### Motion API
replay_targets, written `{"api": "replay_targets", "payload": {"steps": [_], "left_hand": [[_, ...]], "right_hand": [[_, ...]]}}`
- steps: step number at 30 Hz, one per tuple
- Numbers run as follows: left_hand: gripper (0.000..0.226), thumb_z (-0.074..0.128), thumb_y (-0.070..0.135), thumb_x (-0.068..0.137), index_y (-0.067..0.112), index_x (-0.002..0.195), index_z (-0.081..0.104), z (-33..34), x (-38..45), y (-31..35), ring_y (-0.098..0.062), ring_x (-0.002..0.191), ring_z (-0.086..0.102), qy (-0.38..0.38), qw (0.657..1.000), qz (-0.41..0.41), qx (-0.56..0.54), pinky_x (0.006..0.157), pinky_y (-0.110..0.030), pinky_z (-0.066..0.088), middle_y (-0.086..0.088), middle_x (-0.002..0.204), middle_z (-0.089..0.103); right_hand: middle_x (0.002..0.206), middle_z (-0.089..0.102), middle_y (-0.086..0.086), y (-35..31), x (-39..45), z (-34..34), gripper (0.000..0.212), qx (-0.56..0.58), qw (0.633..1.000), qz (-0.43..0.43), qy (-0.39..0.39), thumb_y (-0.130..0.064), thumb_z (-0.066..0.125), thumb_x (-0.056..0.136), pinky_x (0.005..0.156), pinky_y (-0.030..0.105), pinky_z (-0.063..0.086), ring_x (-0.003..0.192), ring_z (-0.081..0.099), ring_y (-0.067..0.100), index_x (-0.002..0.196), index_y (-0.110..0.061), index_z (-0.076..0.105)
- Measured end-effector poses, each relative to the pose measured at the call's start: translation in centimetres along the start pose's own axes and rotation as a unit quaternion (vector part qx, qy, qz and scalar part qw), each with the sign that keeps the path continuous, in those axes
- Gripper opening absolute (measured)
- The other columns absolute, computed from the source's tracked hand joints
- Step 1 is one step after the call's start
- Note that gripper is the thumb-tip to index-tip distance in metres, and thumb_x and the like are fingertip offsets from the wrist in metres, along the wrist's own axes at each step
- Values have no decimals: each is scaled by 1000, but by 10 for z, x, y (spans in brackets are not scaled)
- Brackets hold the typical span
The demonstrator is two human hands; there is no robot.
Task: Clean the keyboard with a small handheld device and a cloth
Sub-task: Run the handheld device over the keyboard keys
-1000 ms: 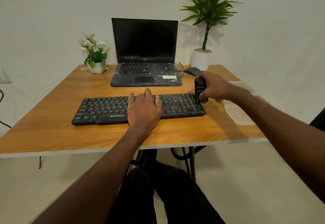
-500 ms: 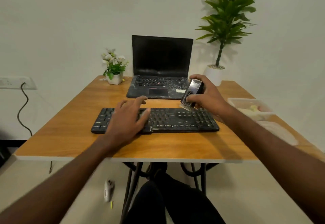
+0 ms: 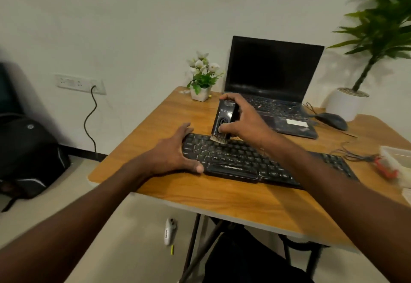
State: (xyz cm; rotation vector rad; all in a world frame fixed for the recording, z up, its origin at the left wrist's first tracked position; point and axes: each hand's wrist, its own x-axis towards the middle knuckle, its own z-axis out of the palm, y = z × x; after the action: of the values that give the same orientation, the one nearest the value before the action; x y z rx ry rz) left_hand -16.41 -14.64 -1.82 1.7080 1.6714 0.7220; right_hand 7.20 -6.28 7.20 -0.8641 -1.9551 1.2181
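Head view: my right hand (image 3: 246, 120) grips the black handheld device (image 3: 223, 118) upright, its brush touching the keyboard (image 3: 255, 160) far-left keys. My left hand (image 3: 173, 152), fingers spread and straight, braces the keyboard's left end on the table (image 3: 222, 196).

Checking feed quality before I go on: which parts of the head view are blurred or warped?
Head view: the tall plant and red item at the right edge smear; the table tilts; the brush device and keyboard stay fairly sharp.

Two bare forearms without sleeves, dark trousers (image 3: 244, 260) on the legs below.
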Motion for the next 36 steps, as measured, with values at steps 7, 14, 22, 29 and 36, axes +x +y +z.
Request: {"api": "replay_targets", "payload": {"steps": [7,14,22,29,36], "left_hand": [[155,108,60,45,55,162,6,-3,3,-5,-17,139,57,-17,997,41,-66,117,-49,49,11,157,51],[153,107,59,45,56,160,6,-3,1,-3,-16,136,57,4,996,53,-69,116,-46,50,11,151,53],[154,106,62,43,53,160,6,-2,3,-2,-20,141,52,8,997,38,-60,119,-48,46,9,156,50],[151,105,66,41,58,157,9,-3,2,-2,-24,146,47,9,998,31,-58,121,-53,43,8,163,42],[148,103,73,36,64,152,12,-1,2,0,-28,148,45,8,999,13,-42,121,-56,42,6,165,41]], "right_hand": [[116,56,-4,-2,31,49,77,-60,995,-55,-51,6,79,74,71,33,64,95,68,21,134,-36,52],[115,57,-5,-8,42,52,70,-182,966,-75,-166,-2,78,76,75,45,64,99,67,21,131,-36,50],[115,59,4,-3,32,49,71,-171,962,-99,-187,4,75,78,70,43,65,94,70,24,132,-33,46],[115,58,-1,-1,20,47,68,-169,967,-117,-153,4,75,81,70,40,65,95,70,22,132,-32,47],[113,58,0,-11,21,34,68,-216,958,-115,-147,1,77,81,69,38,65,95,70,24,133,-31,46]]}}
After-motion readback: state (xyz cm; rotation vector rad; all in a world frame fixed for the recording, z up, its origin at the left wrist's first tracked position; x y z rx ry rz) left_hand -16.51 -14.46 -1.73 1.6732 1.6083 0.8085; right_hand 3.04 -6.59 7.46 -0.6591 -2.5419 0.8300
